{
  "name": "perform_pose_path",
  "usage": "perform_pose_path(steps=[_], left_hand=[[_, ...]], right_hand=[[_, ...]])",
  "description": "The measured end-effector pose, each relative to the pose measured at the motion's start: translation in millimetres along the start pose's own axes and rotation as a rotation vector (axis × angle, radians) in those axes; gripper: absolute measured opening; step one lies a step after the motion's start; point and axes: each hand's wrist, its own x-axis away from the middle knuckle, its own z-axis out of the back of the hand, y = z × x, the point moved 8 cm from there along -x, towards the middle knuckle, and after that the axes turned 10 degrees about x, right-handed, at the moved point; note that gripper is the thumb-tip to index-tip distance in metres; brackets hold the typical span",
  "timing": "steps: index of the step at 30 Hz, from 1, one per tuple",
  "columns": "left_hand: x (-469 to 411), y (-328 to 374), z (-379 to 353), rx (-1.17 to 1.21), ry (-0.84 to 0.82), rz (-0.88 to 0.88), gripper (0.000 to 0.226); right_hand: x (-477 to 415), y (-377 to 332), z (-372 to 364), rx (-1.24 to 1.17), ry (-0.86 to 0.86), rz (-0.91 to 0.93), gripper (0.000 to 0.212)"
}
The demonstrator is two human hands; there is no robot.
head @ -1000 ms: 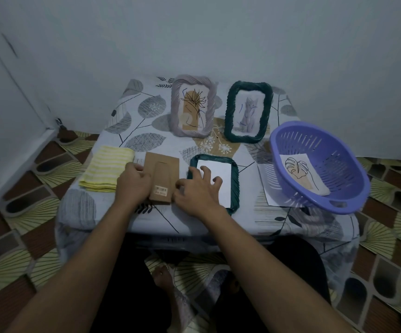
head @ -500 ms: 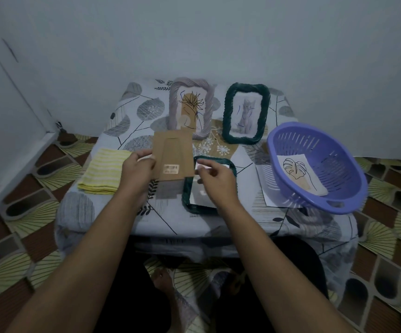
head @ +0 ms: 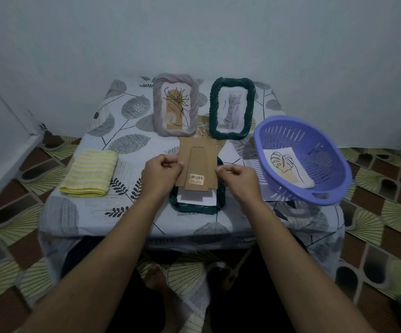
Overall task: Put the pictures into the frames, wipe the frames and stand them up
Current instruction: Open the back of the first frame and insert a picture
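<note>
A brown cardboard backing board (head: 198,168) with a barcode sticker hovers over a dark green woven frame (head: 196,205) that lies face down on the table. My left hand (head: 162,174) pinches the board's left edge and my right hand (head: 239,180) pinches its right edge. White paper shows inside the frame below the board. Two frames stand at the back: a grey one (head: 176,104) with a plant drawing and a dark green one (head: 232,108) with a cat picture. A leaf picture (head: 287,167) lies in the purple basket (head: 315,135).
A folded yellow striped cloth (head: 90,173) lies at the table's left. The small table has a leaf-print cover (head: 74,210) and stands against a white wall. Patterned floor tiles surround it. My legs are under the front edge.
Both hands lifted the backing board off the table and carried it right, over the face-down green frame. The right hand left the frame and took the board's right edge.
</note>
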Motion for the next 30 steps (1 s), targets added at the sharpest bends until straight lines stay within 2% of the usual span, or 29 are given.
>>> perform_pose_path(steps=[6,10,17,30], left_hand=[[2.9,-13.2,-4.1,-0.079,-0.046,0.0,0.014],[9.4,-19.5,-0.9,-0.173,-0.04,-0.04,0.019],[14.8,-19.8,-3.8,-0.21,-0.034,-0.076,0.021],[15.7,-23.0,-7.9,-0.337,-0.031,-0.115,0.023]], right_hand=[[1.1,8.8,1.0,0.162,-0.001,0.01,0.004],[2.3,17.2,-2.9,0.245,-0.011,-0.005,0.01],[3.2,21.6,-3.4,0.331,0.01,-0.04,0.006],[5.9,15.0,2.3,0.551,0.05,-0.019,0.012]])
